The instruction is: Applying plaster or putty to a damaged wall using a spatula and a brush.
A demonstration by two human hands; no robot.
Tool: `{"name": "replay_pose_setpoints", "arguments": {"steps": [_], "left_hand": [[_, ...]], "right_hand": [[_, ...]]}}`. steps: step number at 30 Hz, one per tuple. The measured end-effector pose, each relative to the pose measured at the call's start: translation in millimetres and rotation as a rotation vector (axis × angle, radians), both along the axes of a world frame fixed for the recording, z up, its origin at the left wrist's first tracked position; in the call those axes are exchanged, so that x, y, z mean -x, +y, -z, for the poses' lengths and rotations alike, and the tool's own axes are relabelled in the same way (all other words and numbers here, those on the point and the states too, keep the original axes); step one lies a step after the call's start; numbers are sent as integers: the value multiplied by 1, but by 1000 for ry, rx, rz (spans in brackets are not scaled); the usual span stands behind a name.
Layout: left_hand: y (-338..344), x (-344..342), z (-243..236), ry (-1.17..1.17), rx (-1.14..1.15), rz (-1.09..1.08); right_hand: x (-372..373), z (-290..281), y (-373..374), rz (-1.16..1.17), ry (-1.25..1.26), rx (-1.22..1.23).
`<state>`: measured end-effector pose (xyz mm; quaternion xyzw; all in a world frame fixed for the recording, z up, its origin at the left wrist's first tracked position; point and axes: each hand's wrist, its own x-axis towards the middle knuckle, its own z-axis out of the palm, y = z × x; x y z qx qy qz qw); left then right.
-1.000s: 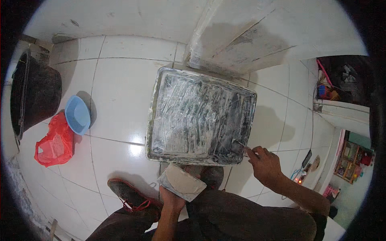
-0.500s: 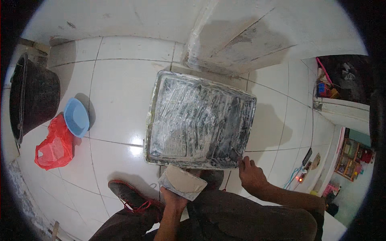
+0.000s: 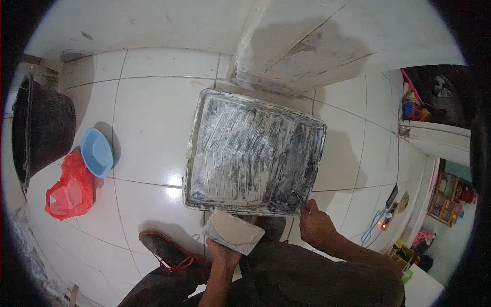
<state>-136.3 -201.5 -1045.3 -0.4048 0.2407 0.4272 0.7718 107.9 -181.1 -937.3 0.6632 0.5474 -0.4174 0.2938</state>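
Right hand (image 3: 314,222), pinching thin-handled tool (image 3: 297,197), shifted toward 7 o'clock; work stays at 5-o'clock corner of paint tray (image 3: 230,148). Left hand (image 3: 224,253) grasping paste-coated board (image 3: 232,230).

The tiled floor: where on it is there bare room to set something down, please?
Bare tiles lie between the blue bowl and the tray, and right of the tray, towards the power strip. Crowded spots are below the tray, with left hand, right hand and shoes, and far left, with black bucket and red bag.
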Motion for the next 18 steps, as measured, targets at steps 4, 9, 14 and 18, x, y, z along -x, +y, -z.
{"name": "replay_pose_setpoints", "arguments": {"steps": [4,9,14,18], "left_hand": [[12,-6,-10,207,59,192],[11,-9,-11,351,55,320],[14,-10,-9,274,63,246],[13,-7,-11,276,70,228]], "right_hand": [[12,-2,5,63,-52,92],[14,4,-10,221,-113,14],[11,8,-21,223,-31,-173],[15,-6,-3,290,17,-161]]}}
